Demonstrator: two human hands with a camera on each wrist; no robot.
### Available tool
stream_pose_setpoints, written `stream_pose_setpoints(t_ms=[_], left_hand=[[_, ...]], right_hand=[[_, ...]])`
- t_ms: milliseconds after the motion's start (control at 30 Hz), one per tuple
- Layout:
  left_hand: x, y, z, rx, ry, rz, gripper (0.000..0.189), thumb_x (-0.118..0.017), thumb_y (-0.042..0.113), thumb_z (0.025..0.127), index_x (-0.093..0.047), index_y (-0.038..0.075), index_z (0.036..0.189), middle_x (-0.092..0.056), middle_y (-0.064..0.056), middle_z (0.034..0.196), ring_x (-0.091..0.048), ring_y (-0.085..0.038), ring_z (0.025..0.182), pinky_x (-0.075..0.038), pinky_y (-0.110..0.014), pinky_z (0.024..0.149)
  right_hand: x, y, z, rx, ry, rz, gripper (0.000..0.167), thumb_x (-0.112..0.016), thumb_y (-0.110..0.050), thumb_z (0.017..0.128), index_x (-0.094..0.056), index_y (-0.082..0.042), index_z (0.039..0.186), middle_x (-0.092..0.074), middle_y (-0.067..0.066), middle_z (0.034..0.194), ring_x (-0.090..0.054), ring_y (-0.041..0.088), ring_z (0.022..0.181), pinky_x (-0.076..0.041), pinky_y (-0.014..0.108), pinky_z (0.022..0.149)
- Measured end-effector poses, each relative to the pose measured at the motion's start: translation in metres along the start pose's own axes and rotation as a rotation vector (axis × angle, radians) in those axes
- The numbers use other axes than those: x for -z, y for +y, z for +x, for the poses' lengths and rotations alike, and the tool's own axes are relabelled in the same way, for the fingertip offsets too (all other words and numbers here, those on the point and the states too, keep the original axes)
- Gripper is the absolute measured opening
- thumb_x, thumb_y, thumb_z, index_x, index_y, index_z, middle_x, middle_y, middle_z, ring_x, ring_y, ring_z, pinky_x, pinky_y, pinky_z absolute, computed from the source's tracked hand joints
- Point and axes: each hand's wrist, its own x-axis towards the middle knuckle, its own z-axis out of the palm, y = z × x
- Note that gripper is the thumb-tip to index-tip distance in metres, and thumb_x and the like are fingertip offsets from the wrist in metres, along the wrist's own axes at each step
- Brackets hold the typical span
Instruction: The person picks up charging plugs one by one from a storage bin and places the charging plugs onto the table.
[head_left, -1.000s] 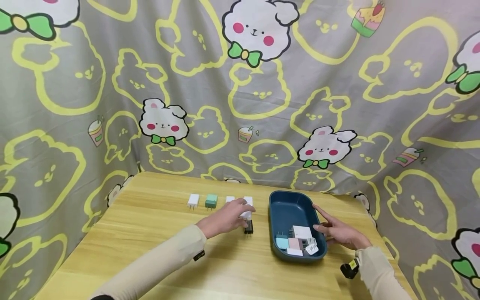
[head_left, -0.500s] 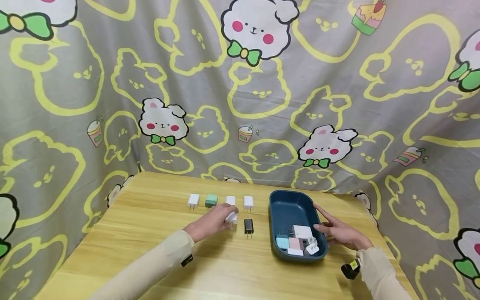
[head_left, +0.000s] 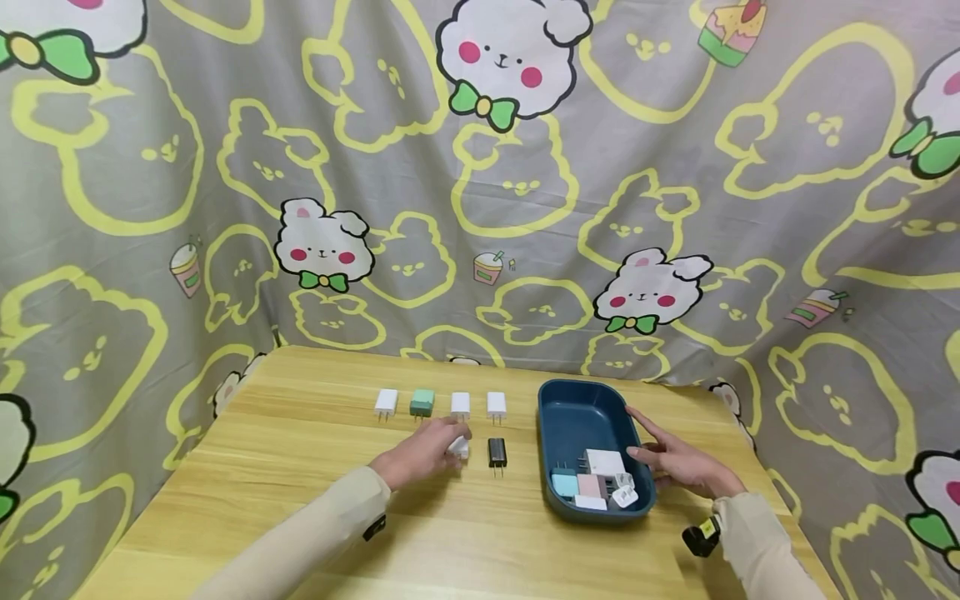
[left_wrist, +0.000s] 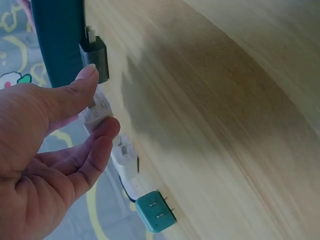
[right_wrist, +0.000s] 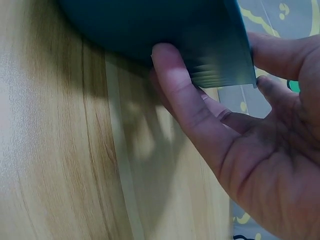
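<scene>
My left hand pinches a white plug charger between thumb and fingers, low over the table. In the left wrist view, the thumb and curled fingers partly cover this charger. A black charger with its prongs toward me lies just right of it. Behind stands a row of a white charger, a green charger and two more white ones. My right hand touches the right side of a dark blue bin, fingers fairly straight; its thumb rests against the outer wall in the right wrist view.
Several chargers lie in the near end of the bin, among them a light blue one, a pink one and a larger white one. A patterned curtain encloses the wooden table at the back and sides.
My left hand has moved left and slightly toward me with the white charger, from behind the black charger to its left side. The right hand and bin stay put.
</scene>
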Motion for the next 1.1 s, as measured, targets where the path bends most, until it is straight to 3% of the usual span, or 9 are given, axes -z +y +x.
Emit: stream_pose_setpoints(t_ms=[300,667,1100], left_hand=[[-0.006,-0.005,0.002,0.022,-0.027,0.011,0.035,-0.082,0.013,0.083,-0.069,0.002,0.113,-0.070,-0.008,0.102,-0.066,-0.020,0.090,-0.057,-0.025,0.078],[-0.012,-0.008,0.002,0.012,-0.025,0.050,0.016,-0.076,0.015,0.090,-0.069,0.007,0.102,-0.071,-0.007,0.096,-0.065,-0.015,0.084,-0.055,-0.022,0.073],[-0.016,-0.008,0.001,-0.002,0.000,0.049,0.009,-0.074,0.004,0.089,-0.072,0.005,0.098,-0.073,-0.009,0.095,-0.070,-0.020,0.088,-0.059,-0.025,0.079]], right_hand=[[0.000,0.002,0.002,0.006,-0.001,0.020,0.087,-0.059,-0.036,0.103,0.006,-0.043,0.161,-0.026,0.044,0.154,-0.066,0.032,0.117,-0.059,0.048,0.087],[-0.003,-0.003,-0.002,0.011,-0.010,0.039,0.088,-0.058,-0.033,0.104,0.008,-0.041,0.161,-0.024,0.044,0.154,-0.063,0.029,0.112,-0.058,0.049,0.088],[-0.003,-0.002,-0.002,0.030,-0.029,0.057,0.086,-0.054,-0.032,0.106,0.012,-0.039,0.161,-0.035,0.042,0.150,-0.069,0.030,0.111,-0.059,0.049,0.086]])
